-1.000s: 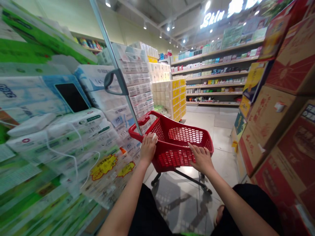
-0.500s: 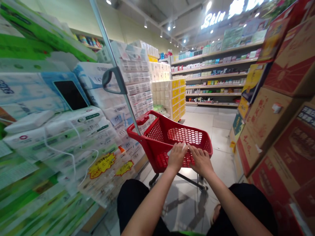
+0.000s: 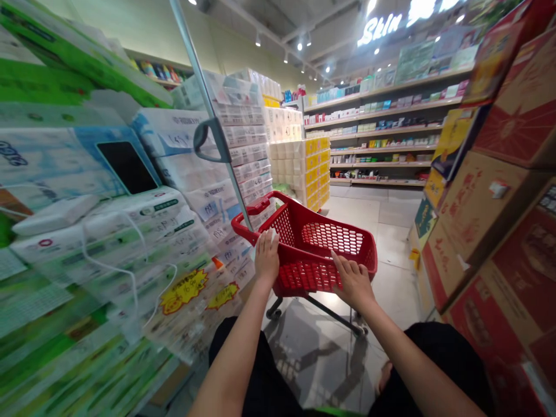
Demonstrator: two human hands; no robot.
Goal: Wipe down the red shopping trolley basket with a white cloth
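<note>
A red plastic shopping cart (image 3: 308, 272) stands on the tiled floor ahead of me, its long side toward me. My left hand (image 3: 266, 258) lies at the cart's near rim on the left, close to the handle end, with its fingers extended upward. Over the near rim's right part rests my right hand (image 3: 353, 281), its fingers somewhat spread and nothing seen in them. A metal pole (image 3: 230, 174) with a grey loop handle (image 3: 211, 142) rises at the cart's left end.
Stacked tissue packs (image 3: 165, 231) fill the left side, with a dark-screened phone (image 3: 129, 167) and white cables on them. Cardboard boxes (image 3: 473, 202) are piled on the right. Shelves of goods (image 3: 382, 130) and yellow-and-white stacks (image 3: 315, 174) stand farther back.
My left hand has moved left along the cart's rim, away from my right hand. My right hand stays at about the same spot. The cart appears slightly turned and shifted right.
</note>
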